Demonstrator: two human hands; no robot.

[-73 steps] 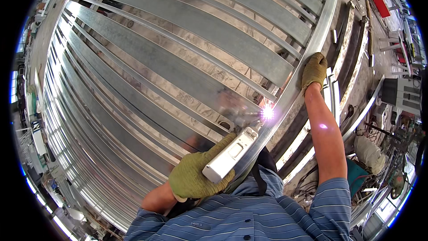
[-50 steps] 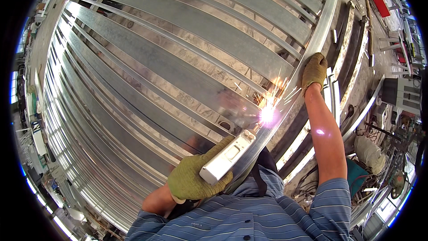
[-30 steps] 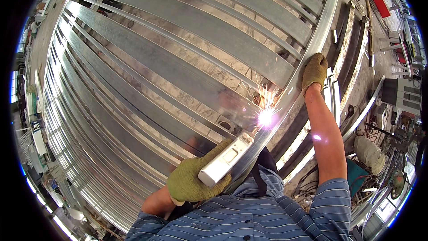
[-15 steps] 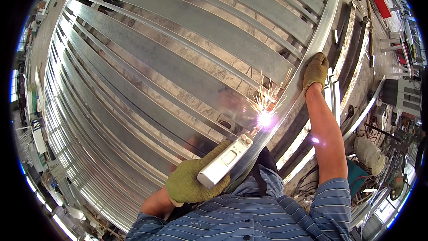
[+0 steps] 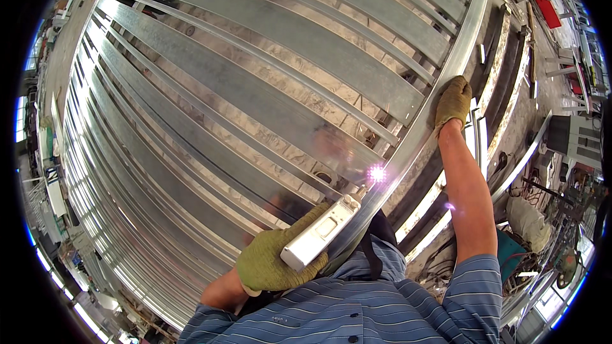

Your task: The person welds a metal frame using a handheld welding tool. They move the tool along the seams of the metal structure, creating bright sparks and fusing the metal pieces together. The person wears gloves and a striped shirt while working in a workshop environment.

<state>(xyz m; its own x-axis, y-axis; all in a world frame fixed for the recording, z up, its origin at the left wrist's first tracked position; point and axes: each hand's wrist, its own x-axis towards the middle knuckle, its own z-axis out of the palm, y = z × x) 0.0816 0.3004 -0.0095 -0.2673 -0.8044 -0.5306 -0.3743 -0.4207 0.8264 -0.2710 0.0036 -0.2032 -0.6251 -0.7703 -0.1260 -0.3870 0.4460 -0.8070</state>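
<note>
The left hand (image 5: 271, 258), in an olive glove, is holding a pale, boxy torch (image 5: 320, 232), its fingers closing around the body at the near middle of the scene. The torch is pointing far and right, and a bright glow (image 5: 377, 173) is shining just beyond its tip, by the right end of a wide slat (image 5: 274, 111) and the side rail (image 5: 417, 140). The right hand (image 5: 454, 103), also gloved, is resting against the rail's right edge, farther off than the torch; its fingers are bending, but I cannot tell how tightly they are gripping. Metal slats are stretching leftward from the rail, while long bars (image 5: 500, 70) are lying to its right
</note>
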